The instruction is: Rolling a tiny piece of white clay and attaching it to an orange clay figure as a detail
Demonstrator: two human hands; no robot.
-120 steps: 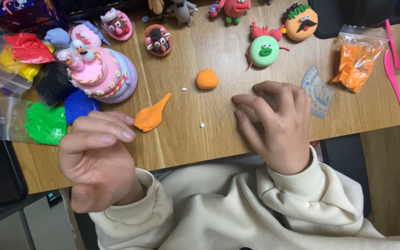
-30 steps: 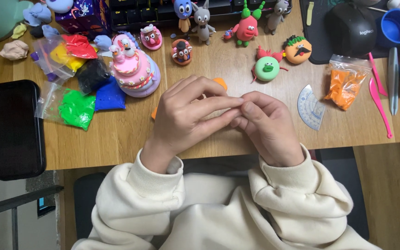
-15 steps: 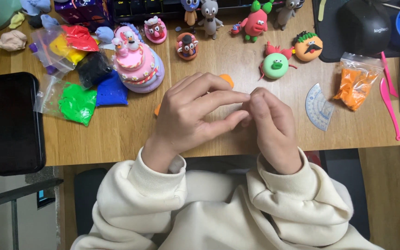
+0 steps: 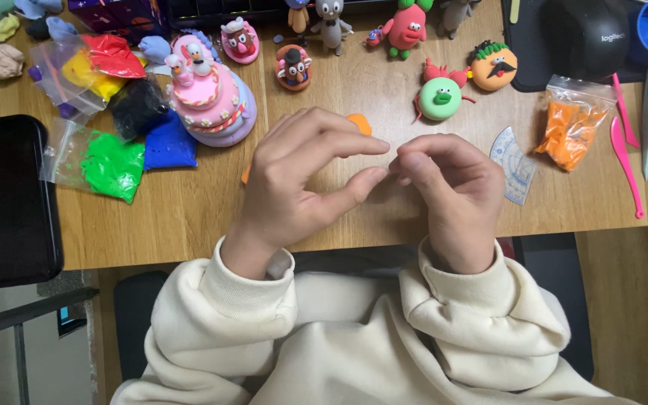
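L hand (image 4: pixel 298 184): fingers curled, thumb tip meets R fingertips; nothing seen held.
R hand (image 4: pixel 451 187): fingertips pinched together, content not visible.
Orange clay (image 4: pixel 359 122): just behind L fingers, on table (image 4: pixel 189 217).

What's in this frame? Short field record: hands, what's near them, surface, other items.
left hand: above the desk, fingers curled, fingertips almost meeting the right hand's
right hand: fingertips pinched together; whether the grip holds anything cannot be told
nearest thing: orange clay piece, partly hidden behind the left hand
surface: wooden desk
left side: green clay bag, blue clay, black phone
middle: pink tiered clay cake
right side: green round clay figure, orange clay bag, pink tool
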